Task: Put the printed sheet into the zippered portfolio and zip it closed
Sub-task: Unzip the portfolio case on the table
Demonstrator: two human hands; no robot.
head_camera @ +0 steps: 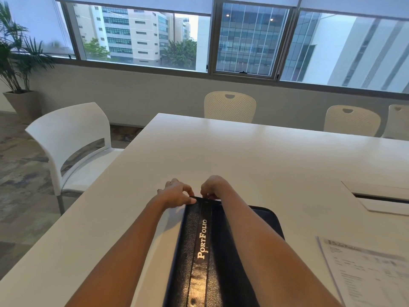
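A black leather portfolio with gold "PortFolio" lettering on its spine lies on the white table, spine facing me. My left hand pinches the far left corner of the spine's end. My right hand has its fingers curled on the far end beside it; whether it holds a zipper pull is hidden. The printed sheet lies flat on the table to the right of the portfolio, apart from both hands.
A recessed cable hatch sits in the tabletop at the right. One white chair stands at the table's left end, others along the far side. A potted plant is at the back left under the windows.
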